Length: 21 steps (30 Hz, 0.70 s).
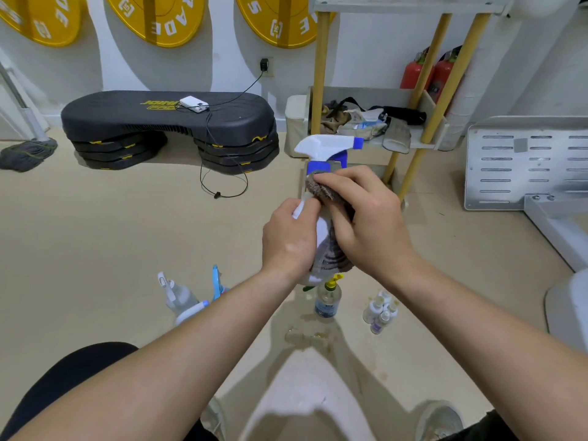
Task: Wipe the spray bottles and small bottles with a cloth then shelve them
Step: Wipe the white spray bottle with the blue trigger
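Observation:
I hold a white spray bottle with a blue-and-white trigger head (pixel 327 149) upright in the air in front of me. My left hand (pixel 288 238) grips its body from the left. My right hand (pixel 366 218) presses a grey-brown cloth (pixel 331 249) against the bottle's neck and side. On the floor below stand a clear bottle with a yellow cap (pixel 327 299), a cluster of small white bottles (pixel 380 311), and two more spray bottles (pixel 183 297) at the left, partly hidden by my left forearm.
A shelf unit with yellow posts (pixel 319 74) stands just behind the held bottle, its lower tray (pixel 413 141) full of gloves and clutter. A black step platform (pixel 168 128) with a cable lies at the left. A wet stain (pixel 305 337) marks the floor.

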Tool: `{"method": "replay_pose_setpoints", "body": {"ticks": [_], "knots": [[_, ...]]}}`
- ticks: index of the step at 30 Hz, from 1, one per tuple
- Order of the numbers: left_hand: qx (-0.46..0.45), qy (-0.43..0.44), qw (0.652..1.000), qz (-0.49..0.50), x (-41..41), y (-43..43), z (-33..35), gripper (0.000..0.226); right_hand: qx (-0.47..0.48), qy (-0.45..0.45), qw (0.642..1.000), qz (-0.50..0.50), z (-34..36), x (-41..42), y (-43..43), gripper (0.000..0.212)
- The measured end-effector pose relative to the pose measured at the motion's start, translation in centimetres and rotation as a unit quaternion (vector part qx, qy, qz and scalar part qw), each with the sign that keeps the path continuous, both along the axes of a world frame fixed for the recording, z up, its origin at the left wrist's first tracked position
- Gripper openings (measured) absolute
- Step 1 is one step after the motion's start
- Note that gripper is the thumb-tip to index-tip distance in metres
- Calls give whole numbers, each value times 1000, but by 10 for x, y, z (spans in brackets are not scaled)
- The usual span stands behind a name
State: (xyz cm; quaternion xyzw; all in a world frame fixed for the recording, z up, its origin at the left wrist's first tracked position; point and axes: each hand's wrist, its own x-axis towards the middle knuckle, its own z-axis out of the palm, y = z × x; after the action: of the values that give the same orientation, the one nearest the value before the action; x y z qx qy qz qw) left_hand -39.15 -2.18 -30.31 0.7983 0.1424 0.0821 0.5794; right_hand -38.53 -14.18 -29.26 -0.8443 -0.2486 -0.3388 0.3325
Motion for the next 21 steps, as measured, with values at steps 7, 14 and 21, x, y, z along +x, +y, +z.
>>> {"method": "replay_pose_setpoints", "body": {"ticks": [7, 14, 21], "knots": [[-248, 37, 965, 72, 8, 12, 9, 46, 137, 252, 958, 23, -6, -9, -4, 34], [-377, 67, 923, 30, 19, 28, 12, 74, 370, 426, 819, 104, -19, -14, 16, 40], [-471, 60, 879, 37, 29, 36, 16, 74, 439, 457, 763, 125, -13, -7, 23, 46]]}}
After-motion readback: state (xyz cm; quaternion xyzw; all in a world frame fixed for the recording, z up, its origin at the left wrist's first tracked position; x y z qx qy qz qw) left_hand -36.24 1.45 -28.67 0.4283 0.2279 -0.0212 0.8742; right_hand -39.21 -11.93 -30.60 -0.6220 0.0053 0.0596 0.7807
